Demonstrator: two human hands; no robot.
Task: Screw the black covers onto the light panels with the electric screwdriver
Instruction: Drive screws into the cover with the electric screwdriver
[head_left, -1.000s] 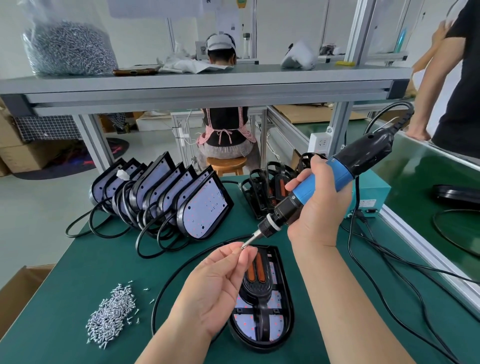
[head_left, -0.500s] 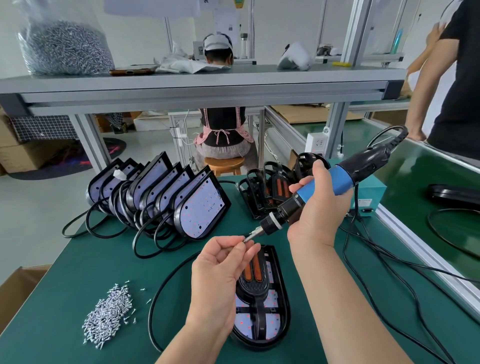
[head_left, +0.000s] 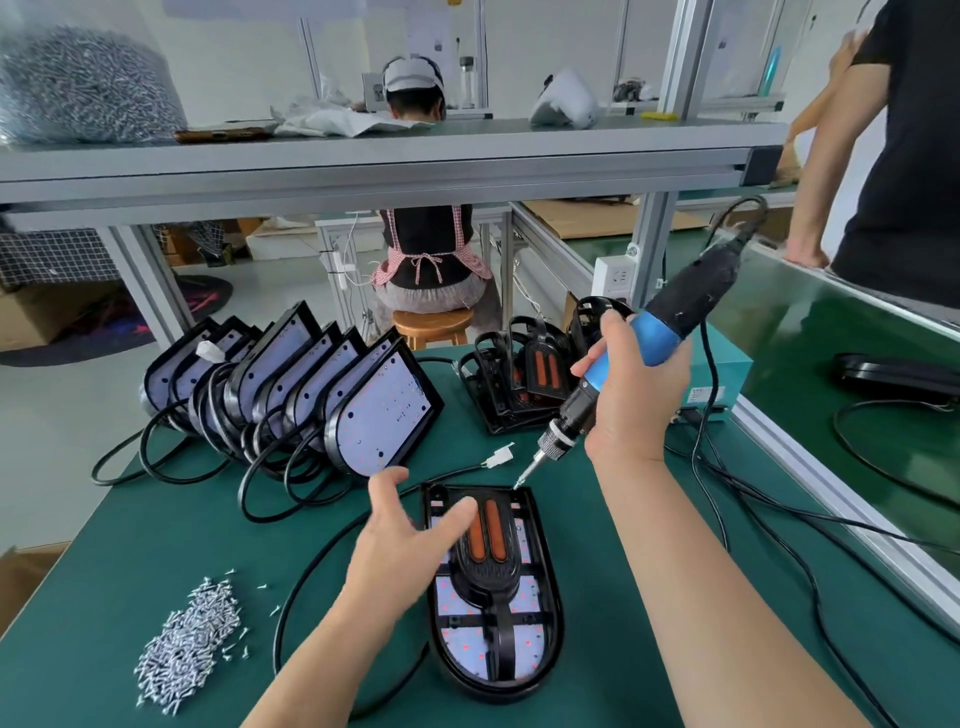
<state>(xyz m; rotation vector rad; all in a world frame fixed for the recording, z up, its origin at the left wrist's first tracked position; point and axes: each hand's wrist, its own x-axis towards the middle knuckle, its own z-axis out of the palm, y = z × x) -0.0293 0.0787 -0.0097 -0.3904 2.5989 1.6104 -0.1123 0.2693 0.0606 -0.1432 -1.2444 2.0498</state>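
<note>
In the upper left of the frame a clear bag of screws (head_left: 88, 85) sits on the grey shelf. Below it, at the lower left, a pile of loose silver screws (head_left: 189, 642) lies on the green table mat (head_left: 130, 545). Right of the pile, toward the middle left, a row of light panels (head_left: 311, 395) leans on edge, one against the next, with their black cables looped on the mat in front.

The left hand (head_left: 400, 535) is in the lower middle, fingers (head_left: 457, 512) straight and spread with the thumb out, holding nothing. Its fingertips lie over the upper left part of the flat light panel (head_left: 551, 613); whether they press on it I cannot tell. This panel lies face up on the mat at the lower centre, and a black cover (head_left: 488, 571) with two orange strips sits on top of it. A white connector (head_left: 501, 457) on the panel's cable lies just above it.

Further up, a stack of spare black covers (head_left: 524, 374) stands at the middle of the frame. To its right, the right hand (head_left: 639, 395) grips the blue-and-black electric screwdriver (head_left: 660, 322), fingers curled round the barrel. The tool is tilted, its bit tip at the upper right corner of the flat panel. A teal box (head_left: 727, 374) stands behind the hand, and a person in a black shirt (head_left: 904, 156) stands at the upper right.
</note>
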